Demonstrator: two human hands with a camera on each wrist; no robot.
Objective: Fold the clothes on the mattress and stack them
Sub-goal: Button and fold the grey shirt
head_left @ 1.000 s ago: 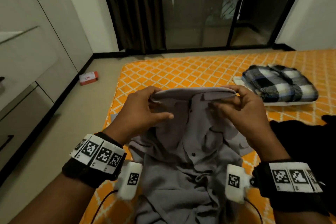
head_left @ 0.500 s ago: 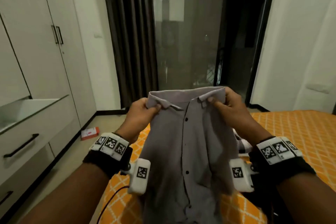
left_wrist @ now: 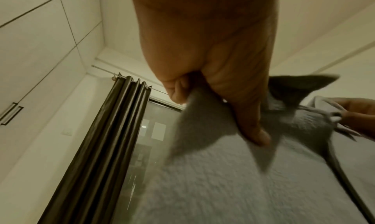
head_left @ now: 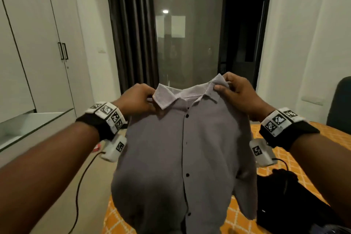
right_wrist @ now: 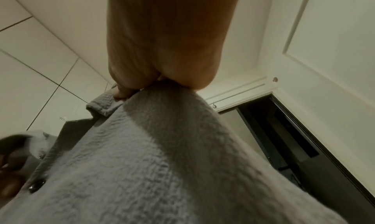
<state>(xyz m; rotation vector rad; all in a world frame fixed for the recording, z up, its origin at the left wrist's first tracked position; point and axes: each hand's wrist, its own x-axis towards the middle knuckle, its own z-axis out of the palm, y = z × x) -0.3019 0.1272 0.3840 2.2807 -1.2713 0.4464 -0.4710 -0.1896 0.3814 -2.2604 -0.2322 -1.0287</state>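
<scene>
A grey button-up shirt [head_left: 182, 157] hangs in the air before me, buttoned front facing me. My left hand [head_left: 140, 99] pinches its left shoulder beside the collar, and the left wrist view shows the thumb [left_wrist: 251, 128] pressed on the grey shirt [left_wrist: 233, 179]. My right hand [head_left: 233, 93] grips the right collar point and shoulder; in the right wrist view its fingers [right_wrist: 121, 91] curl over the grey shirt [right_wrist: 162, 155]. The shirt's lower half balloons out above the orange mattress [head_left: 311, 157]. The shirt hides the folded stack.
A black garment [head_left: 296, 199] lies on the mattress at lower right. White wardrobe doors [head_left: 47, 43] and an open drawer [head_left: 28, 125] stand on the left. Dark curtains [head_left: 133, 34] and a glass door [head_left: 190, 34] are ahead. A dark chair back [head_left: 340, 100] sits at far right.
Both hands have lifted the shirt off the mattress to chest height, shifted from the collar front to the shoulders, and spread apart, so the shirt hangs wider. My view has tilted upward.
</scene>
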